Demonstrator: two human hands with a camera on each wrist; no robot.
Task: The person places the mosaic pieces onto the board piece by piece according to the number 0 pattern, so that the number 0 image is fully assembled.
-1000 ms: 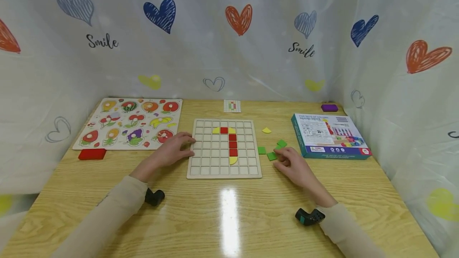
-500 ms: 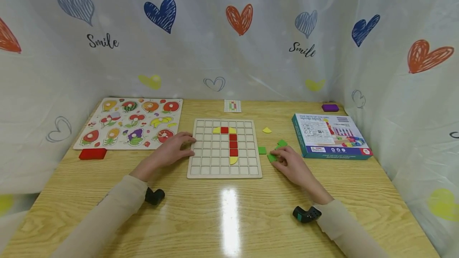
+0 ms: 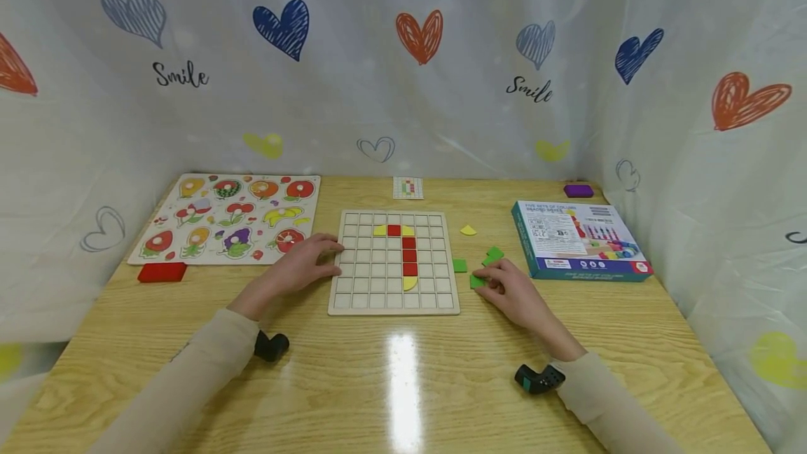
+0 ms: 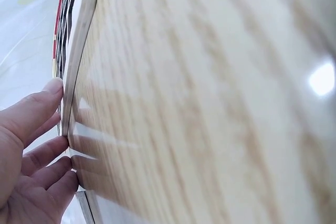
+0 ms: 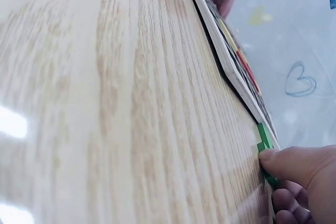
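A pale wooden grid board [image 3: 353, 300] lies flat on the table, with several red square tiles [image 3: 410, 255] and a few yellow rounded tiles [image 3: 410, 283] set in its cells. At the board's left edge rests my left hand [image 3: 305, 263], thumb and fingertips touching the rim with relaxed fingers. My right hand [image 3: 512, 293] pinches a green square tile [image 3: 476, 282] right of the board; in the right wrist view the thumb [image 5: 294, 163] lies against the green piece [image 5: 268, 169]. Another green tile [image 3: 460, 266] sits by the board's right edge, and more green tiles [image 3: 494, 255] lie beyond the fingers.
A yellow quarter-circle tile [image 3: 468, 230] lies right of the board. Behind it stands a small pattern card [image 3: 408, 188]. A fruit puzzle board [image 3: 214, 219] and red block [image 3: 162, 272] are at left; a game box [image 3: 580, 240] and purple block [image 3: 578, 191] at right.
My right hand has moved slightly left and closed its fingers on the nearest green tile, shifting it a little toward me. My left hand has stayed at the board's edge.
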